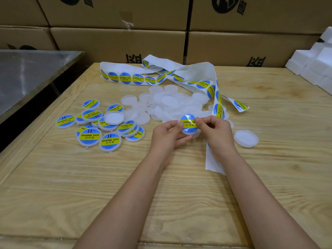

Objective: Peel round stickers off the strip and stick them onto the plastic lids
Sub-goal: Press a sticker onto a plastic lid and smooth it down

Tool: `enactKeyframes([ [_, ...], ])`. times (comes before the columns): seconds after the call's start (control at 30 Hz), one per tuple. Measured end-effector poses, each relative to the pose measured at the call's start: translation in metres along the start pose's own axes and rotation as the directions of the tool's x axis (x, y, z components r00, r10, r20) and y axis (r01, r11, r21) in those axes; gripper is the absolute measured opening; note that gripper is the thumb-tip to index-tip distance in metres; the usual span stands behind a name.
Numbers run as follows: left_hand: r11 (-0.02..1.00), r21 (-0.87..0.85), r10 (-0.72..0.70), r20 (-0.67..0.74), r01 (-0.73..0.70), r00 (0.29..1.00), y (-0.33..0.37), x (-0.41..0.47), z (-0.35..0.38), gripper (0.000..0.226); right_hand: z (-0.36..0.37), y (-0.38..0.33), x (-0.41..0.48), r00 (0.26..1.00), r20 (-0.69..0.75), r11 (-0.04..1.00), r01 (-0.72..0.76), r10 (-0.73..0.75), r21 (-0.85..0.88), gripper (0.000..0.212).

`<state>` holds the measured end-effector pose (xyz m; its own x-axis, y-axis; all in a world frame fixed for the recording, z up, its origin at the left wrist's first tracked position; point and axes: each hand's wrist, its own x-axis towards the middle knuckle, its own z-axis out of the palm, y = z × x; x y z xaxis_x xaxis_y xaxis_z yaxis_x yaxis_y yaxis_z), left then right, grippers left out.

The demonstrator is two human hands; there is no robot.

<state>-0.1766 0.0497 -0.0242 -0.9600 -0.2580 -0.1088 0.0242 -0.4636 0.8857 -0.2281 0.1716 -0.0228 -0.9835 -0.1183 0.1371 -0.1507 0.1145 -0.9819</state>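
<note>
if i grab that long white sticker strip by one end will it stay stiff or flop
Probably floppy: the long white paper sticker strip already loops and twists across the wooden table. Likely light, since its folds arch up unsupported. It may drag the translucent plastic lids it crosses.
</note>
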Motion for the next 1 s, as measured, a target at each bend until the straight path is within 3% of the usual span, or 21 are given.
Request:
enactKeyframes([
  [0.2, 1.000, 0.025, 0.004, -0.036, -0.003, 0.999, -0.002, 0.000, 0.002, 0.012, 0.004, 0.001, 0.000, 0.996, -0.068, 0.988, 0.045, -0.055, -0.145, 0.022],
  [0.37, 1.000, 0.009, -0.009, -0.054, 0.010, 0.999, -0.001, 0.000, 0.002, 0.012, 0.012, 0.002, -0.008, 0.954, -0.157, 0.907, 0.182, -0.257, -0.380, 0.020],
  [0.53, 1.000, -0.025, -0.012, -0.059, 0.011, 0.998, -0.001, -0.002, 0.002, 0.013, 0.019, 0.002, -0.016, 0.890, -0.193, 0.819, 0.270, -0.413, -0.507, 0.018],
  [0.8, 0.998, -0.062, -0.015, -0.047, 0.012, 0.999, -0.001, -0.003, 0.004, 0.017, 0.023, 0.001, -0.021, 0.867, -0.235, 0.831, 0.293, -0.439, -0.473, 0.020],
  [0.9, 0.998, -0.060, -0.021, -0.034, 0.019, 0.999, -0.001, -0.003, 0.004, 0.016, 0.022, -0.002, -0.022, 0.915, -0.241, 0.902, 0.220, -0.323, -0.373, 0.063],
  [0.93, 0.998, -0.063, -0.024, -0.029, 0.022, 0.999, -0.001, -0.003, 0.003, 0.015, 0.022, -0.002, -0.021, 0.919, -0.249, 0.915, 0.210, -0.305, -0.346, 0.064],
  [1.0, 0.997, -0.065, -0.029, -0.012, 0.028, 0.999, -0.001, -0.003, 0.002, 0.014, 0.021, -0.001, -0.021, 0.914, -0.266, 0.924, 0.219, -0.307, -0.314, 0.035],
])
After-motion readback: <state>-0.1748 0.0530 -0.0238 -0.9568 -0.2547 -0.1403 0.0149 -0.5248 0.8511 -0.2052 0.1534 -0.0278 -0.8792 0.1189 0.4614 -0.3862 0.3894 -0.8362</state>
